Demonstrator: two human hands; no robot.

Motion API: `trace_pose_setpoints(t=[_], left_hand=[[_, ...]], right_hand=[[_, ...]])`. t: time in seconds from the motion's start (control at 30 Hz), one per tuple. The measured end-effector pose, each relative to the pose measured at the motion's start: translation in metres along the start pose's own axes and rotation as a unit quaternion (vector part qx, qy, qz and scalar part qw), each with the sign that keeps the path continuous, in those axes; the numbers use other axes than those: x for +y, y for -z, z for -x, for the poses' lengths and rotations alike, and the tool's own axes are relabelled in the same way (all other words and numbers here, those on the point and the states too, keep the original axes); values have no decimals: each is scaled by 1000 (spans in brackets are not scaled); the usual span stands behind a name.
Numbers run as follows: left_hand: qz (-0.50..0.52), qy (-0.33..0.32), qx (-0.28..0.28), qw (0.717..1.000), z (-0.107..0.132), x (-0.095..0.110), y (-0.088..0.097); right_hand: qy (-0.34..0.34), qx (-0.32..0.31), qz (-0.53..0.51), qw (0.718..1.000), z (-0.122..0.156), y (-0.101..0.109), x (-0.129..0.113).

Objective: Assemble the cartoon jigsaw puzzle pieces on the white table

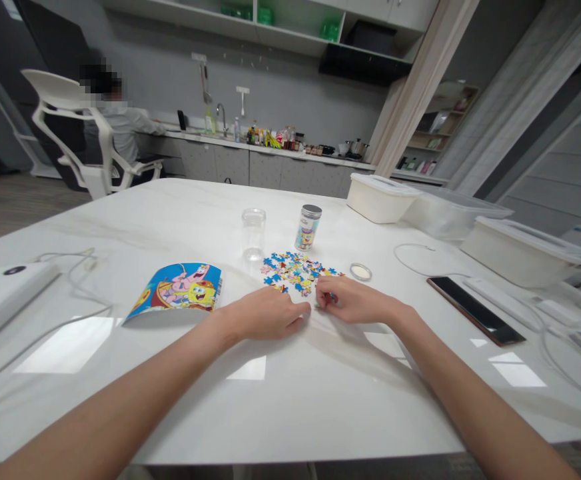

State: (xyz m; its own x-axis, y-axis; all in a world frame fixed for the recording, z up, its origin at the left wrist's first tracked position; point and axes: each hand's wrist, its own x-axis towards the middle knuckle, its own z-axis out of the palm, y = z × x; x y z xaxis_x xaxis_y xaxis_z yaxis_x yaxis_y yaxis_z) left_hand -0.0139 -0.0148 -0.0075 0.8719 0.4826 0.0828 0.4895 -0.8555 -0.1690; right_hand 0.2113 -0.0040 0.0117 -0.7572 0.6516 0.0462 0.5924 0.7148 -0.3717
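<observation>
A loose heap of colourful jigsaw puzzle pieces (pixel 295 270) lies on the white table just beyond my hands. My left hand (pixel 270 313) rests at the near left of the heap, fingers curled under and index finger pointing right; whatever is beneath them is hidden. My right hand (pixel 353 300) is at the heap's right edge, its fingers bent into a pinch close to the tabletop. Anything between those fingertips is too small to name. Left of my hands lies a curved picture sheet (pixel 180 290) with cartoon figures. Behind the pieces stand an open clear jar (pixel 253 233) and a lidded, labelled jar (pixel 308 228).
A round lid (pixel 360 271) lies right of the pieces. Further right are a phone (pixel 475 310), cables and several storage boxes (pixel 383 199). A white power strip (pixel 10 293) with cords is at the left. A person (pixel 125 127) sits beyond the table near a white chair (pixel 103 147).
</observation>
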Motion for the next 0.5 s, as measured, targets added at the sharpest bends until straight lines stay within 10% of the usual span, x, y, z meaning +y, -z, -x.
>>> trace_pose_setpoints(t=[0.5], left_hand=[[-10, 5, -26, 1000, -1, 2, 4]], right_hand=[[-8, -7, -6, 1000, 3, 1, 1]])
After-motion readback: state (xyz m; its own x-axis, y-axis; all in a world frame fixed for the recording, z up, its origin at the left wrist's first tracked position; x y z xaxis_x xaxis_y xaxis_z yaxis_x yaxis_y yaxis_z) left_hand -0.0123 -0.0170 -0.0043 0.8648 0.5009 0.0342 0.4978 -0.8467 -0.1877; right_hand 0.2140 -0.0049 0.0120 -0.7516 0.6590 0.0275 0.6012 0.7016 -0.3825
